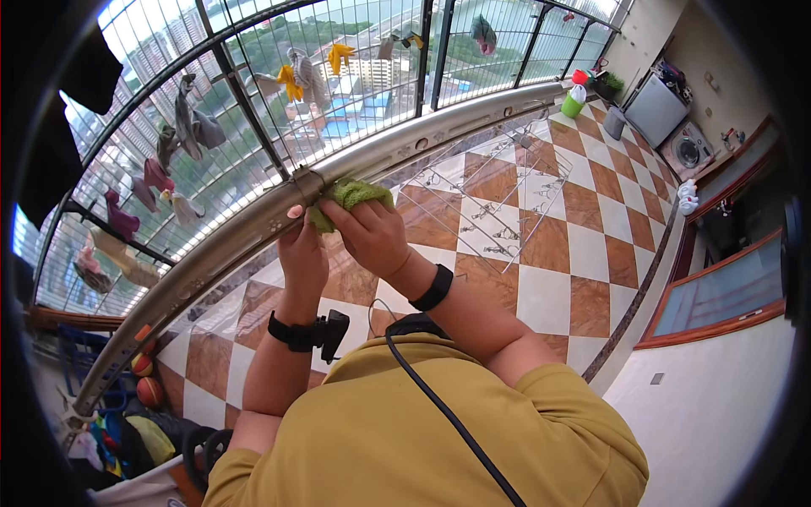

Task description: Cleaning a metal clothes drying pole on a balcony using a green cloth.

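A rumpled green cloth (361, 193) lies against the thick metal handrail (253, 229), just beside a dark metal bracket (306, 180). My right hand (375, 238) presses on the cloth from above, its fingers bent over the fabric. Close on its left, my left hand (303, 256) has its thumb at the cloth's lower end. One pale left fingertip shows at the rail, while the other left fingers are largely hidden. Black bands circle both wrists, and the left one carries a dark box-like device (334, 334).
Socks and gloves (307, 76) hang on the window grille beyond the rail. A wire drying rack with clips (500, 218) is at my right above the checkered tile floor (545, 285). Balls (149, 391) and piled items sit lower left. A washing machine (689, 151) and green bucket (572, 104) stand far right.
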`<control>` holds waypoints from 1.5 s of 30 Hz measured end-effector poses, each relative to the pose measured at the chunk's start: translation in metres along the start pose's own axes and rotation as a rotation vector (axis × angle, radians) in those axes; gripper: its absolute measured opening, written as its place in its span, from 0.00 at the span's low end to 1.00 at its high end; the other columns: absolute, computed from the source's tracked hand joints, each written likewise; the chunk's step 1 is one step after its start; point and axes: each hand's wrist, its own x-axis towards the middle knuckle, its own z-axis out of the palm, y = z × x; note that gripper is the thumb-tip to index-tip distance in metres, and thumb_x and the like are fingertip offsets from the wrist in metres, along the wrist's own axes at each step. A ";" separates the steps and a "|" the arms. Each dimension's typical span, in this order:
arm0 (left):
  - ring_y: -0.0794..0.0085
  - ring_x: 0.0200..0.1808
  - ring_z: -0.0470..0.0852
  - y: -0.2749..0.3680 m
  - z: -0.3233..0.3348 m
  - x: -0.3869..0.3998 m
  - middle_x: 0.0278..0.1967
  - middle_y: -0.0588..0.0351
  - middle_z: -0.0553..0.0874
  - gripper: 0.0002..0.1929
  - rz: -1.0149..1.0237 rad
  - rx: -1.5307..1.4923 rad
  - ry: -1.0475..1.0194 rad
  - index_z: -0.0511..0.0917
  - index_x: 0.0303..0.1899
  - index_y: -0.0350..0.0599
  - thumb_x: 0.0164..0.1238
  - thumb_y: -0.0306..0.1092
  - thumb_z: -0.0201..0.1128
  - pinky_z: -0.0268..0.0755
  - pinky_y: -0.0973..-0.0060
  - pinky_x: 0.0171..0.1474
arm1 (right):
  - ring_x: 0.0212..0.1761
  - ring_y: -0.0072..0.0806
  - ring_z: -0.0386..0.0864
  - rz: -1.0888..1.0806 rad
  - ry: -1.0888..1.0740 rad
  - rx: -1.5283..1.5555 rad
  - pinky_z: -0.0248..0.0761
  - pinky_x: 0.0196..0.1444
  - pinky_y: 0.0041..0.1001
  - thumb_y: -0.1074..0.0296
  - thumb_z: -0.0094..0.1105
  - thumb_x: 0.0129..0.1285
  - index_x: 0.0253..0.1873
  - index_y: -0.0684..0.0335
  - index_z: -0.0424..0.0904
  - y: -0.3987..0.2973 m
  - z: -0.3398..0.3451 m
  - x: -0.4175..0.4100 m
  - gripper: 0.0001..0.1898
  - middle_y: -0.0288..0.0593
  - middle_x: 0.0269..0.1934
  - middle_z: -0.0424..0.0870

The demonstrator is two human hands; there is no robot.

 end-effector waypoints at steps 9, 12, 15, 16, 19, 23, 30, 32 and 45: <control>0.80 0.32 0.74 0.002 -0.003 0.004 0.30 0.62 0.77 0.05 -0.004 0.075 -0.033 0.71 0.35 0.46 0.61 0.23 0.57 0.65 0.82 0.37 | 0.37 0.28 0.76 -0.143 0.037 -0.300 0.70 0.38 0.29 0.68 0.54 0.50 0.43 0.54 0.80 0.059 -0.028 -0.013 0.13 0.33 0.30 0.76; 0.80 0.32 0.74 -0.003 0.006 0.007 0.31 0.62 0.78 0.05 -0.038 0.075 -0.017 0.71 0.36 0.46 0.61 0.24 0.57 0.66 0.82 0.37 | 0.34 0.28 0.75 -0.064 0.127 -0.190 0.70 0.39 0.29 0.68 0.54 0.50 0.43 0.54 0.80 0.040 -0.011 -0.020 0.14 0.32 0.30 0.76; 0.78 0.31 0.75 -0.001 -0.002 0.006 0.32 0.61 0.78 0.05 -0.033 0.075 0.077 0.72 0.36 0.46 0.61 0.24 0.58 0.68 0.82 0.37 | 0.38 0.29 0.76 -0.148 0.020 -0.148 0.70 0.43 0.30 0.69 0.56 0.47 0.45 0.52 0.80 0.034 -0.012 -0.021 0.16 0.33 0.34 0.77; 0.77 0.31 0.76 -0.002 -0.010 0.011 0.32 0.61 0.78 0.05 -0.058 0.055 0.042 0.72 0.37 0.46 0.61 0.24 0.58 0.68 0.82 0.37 | 0.38 0.29 0.76 -0.115 0.057 -0.184 0.70 0.43 0.30 0.69 0.56 0.48 0.44 0.52 0.80 0.045 -0.016 -0.018 0.16 0.33 0.34 0.78; 0.77 0.30 0.75 -0.004 -0.012 0.014 0.31 0.61 0.78 0.05 -0.099 0.045 0.023 0.72 0.37 0.46 0.61 0.25 0.59 0.68 0.81 0.36 | 0.36 0.29 0.74 -0.088 0.081 -0.291 0.68 0.38 0.30 0.68 0.53 0.49 0.41 0.54 0.79 0.087 -0.036 -0.019 0.13 0.32 0.33 0.76; 0.77 0.30 0.75 -0.007 0.002 0.013 0.30 0.61 0.78 0.06 -0.148 0.079 0.011 0.71 0.35 0.47 0.60 0.25 0.59 0.68 0.81 0.36 | 0.36 0.30 0.75 -0.009 0.084 -0.280 0.69 0.38 0.30 0.68 0.53 0.49 0.40 0.55 0.79 0.078 -0.030 -0.022 0.12 0.33 0.32 0.76; 0.77 0.31 0.75 0.003 -0.008 0.004 0.30 0.63 0.77 0.07 -0.164 -0.011 0.003 0.70 0.34 0.50 0.61 0.24 0.58 0.68 0.80 0.39 | 0.33 0.33 0.73 0.148 0.056 -0.314 0.69 0.36 0.30 0.71 0.54 0.48 0.38 0.55 0.77 0.110 -0.039 -0.022 0.10 0.36 0.30 0.73; 0.77 0.31 0.75 0.002 -0.009 0.002 0.30 0.62 0.77 0.07 -0.146 0.028 0.015 0.70 0.34 0.50 0.61 0.24 0.58 0.69 0.80 0.39 | 0.31 0.35 0.74 0.165 0.105 -0.279 0.69 0.34 0.30 0.74 0.56 0.46 0.40 0.54 0.78 0.116 -0.045 -0.023 0.13 0.36 0.29 0.73; 0.76 0.32 0.76 0.012 -0.004 0.006 0.31 0.62 0.79 0.04 -0.226 0.062 0.026 0.73 0.37 0.47 0.63 0.26 0.57 0.69 0.79 0.40 | 0.32 0.29 0.73 -0.219 0.044 -0.213 0.68 0.33 0.28 0.69 0.55 0.48 0.40 0.54 0.78 0.120 -0.036 -0.009 0.11 0.34 0.30 0.72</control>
